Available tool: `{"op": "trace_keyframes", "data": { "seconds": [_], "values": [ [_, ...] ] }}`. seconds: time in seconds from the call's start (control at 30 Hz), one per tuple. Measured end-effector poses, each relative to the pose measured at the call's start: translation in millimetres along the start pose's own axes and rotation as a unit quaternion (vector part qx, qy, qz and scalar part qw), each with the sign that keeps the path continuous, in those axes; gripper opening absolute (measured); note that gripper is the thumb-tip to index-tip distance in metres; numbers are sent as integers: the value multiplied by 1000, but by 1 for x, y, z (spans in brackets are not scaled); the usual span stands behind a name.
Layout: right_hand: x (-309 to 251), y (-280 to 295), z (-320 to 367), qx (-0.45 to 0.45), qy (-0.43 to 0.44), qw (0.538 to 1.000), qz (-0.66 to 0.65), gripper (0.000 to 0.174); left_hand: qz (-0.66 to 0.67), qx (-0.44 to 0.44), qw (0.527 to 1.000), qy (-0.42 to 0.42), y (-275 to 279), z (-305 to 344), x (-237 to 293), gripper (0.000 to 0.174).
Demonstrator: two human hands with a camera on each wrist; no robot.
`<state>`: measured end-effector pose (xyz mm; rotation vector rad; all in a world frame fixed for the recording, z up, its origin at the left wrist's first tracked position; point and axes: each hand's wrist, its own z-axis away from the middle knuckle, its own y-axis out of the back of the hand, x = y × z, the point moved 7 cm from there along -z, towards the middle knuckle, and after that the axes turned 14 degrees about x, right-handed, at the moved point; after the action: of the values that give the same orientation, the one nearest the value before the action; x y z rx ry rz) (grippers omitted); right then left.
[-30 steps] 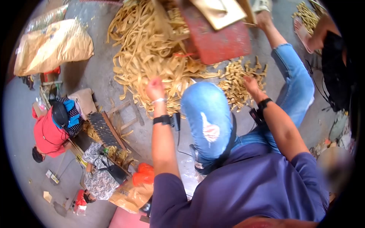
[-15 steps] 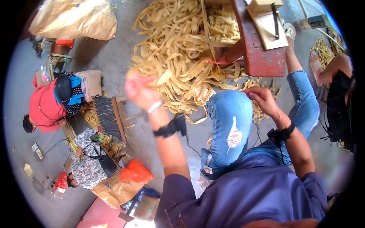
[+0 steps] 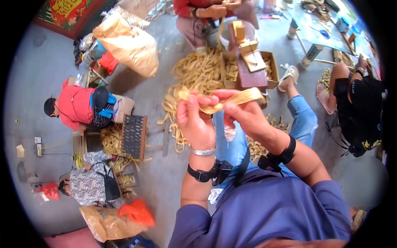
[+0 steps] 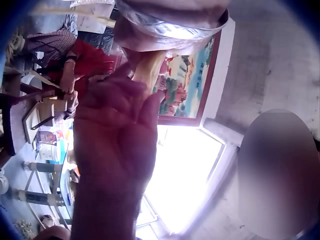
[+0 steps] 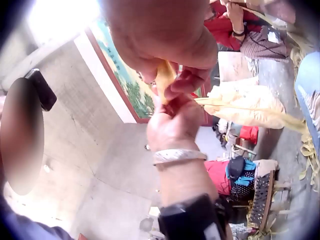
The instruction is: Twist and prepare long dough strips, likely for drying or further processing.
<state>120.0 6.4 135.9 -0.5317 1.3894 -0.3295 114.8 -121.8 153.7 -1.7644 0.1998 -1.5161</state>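
Note:
A tan, flat, ribbon-like strip (image 3: 248,96) is stretched and folded between my two hands, above my knee. My left hand (image 3: 195,122), with a silver bangle at the wrist, pinches one part of it between thumb and fingers. The right hand (image 3: 252,120) grips the looped part, thumb against the band. In the right wrist view the fingers of both hands meet around the strip (image 5: 165,82), and a long tail runs off to the right. The left wrist view shows the strip (image 4: 148,72) between the hands, its exact fold partly hidden by fingers.
A heap of similar strips (image 3: 198,70) lies on the floor ahead, near a red bench (image 3: 251,74) and a cardboard box (image 3: 271,68). Short knotted pieces (image 3: 256,149) lie by my leg. Other people sit left, right and ahead. A spiked black board (image 3: 133,131) stands left.
Both hands have lifted and come together in front of me, now holding a strip between them. The left was swinging over the heap, the right near the short pieces. The head view has tilted up.

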Motion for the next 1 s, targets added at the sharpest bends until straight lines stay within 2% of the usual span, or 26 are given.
{"op": "trace_keyframes", "data": {
  "seconds": [0.07, 0.1, 0.13, 0.17, 0.2, 0.23, 0.27, 0.3, 0.33, 0.4, 0.43, 0.47, 0.53, 0.57, 0.6, 0.67, 0.73, 0.8, 0.87, 0.93, 1.0],
  "values": [
    [-22, 26, 4, 83, 50, 990, -104, 38, -34, -26, 997, 70, -4, 10, -27, 18],
    [-31, 39, 4, 83, 74, 986, -127, 39, -139, -41, 987, 74, -9, 12, -35, 22],
    [-42, 47, 9, 108, 92, 984, -111, 32, -244, -55, 965, 76, -14, 9, -43, 26],
    [-49, 65, 11, 127, 157, 979, 27, 28, -449, -109, 886, 44, 4, -7, -66, 38],
    [-50, 80, 16, 148, 215, 951, 163, 24, -511, -146, 844, -79, -8, 5, -54, 41],
    [-50, 87, 23, 199, 240, 891, 329, 20, -556, -187, 784, -204, -25, 22, -44, 43],
    [-20, 100, 17, 112, 290, 914, 262, 15, -581, -228, 708, -330, -45, 39, -40, 46],
    [-20, 95, 28, 96, 323, 833, 438, 13, -492, -263, 785, -270, -51, 57, -48, 46],
    [-14, 89, 41, 74, 333, 724, 599, 12, -483, -319, 747, -327, -64, 75, -49, 39],
    [-13, 93, 57, 54, 217, 766, 602, 15, -430, -263, 854, -131, -47, 81, -79, 29],
    [-23, 101, 67, 65, 265, 798, 538, 20, -349, -227, 907, -67, -48, 85, -81, 25],
    [-25, 120, 72, 81, 248, 821, 507, 20, -266, -186, 946, 2, -52, 86, -83, 22],
    [-19, 152, 90, 111, 200, 870, 438, 21, -143, -128, 978, 86, -66, 80, -64, 22],
    [-31, 158, 104, 116, 124, 929, 329, 23, -82, -89, 985, 126, -67, 73, -60, 22],
    [-32, 169, 114, 118, 91, 941, 305, 19, -197, -143, 960, 141, -69, 72, -70, 22],
    [-62, 178, 129, 126, 248, 900, 336, 12, -420, -237, 858, 177, -60, 77, -97, 22],
    [-94, 168, 137, 21, 390, 803, 450, 12, -531, -411, 711, 210, -69, 101, -127, 26],
    [-104, 161, 138, 14, 486, 694, 531, 15, -477, -507, 662, 278, -77, 124, -145, 27],
    [-107, 165, 132, 12, 478, 698, 534, 27, -421, -441, 687, 395, -83, 140, -149, 26],
    [-97, 175, 132, 22, 454, 735, 504, 28, -362, -424, 689, 462, -78, 139, -158, 24],
    [-91, 178, 133, 35, 459, 746, 481, 28, -324, -406, 679, 520, -68, 142, -167, 23]
  ]
}}
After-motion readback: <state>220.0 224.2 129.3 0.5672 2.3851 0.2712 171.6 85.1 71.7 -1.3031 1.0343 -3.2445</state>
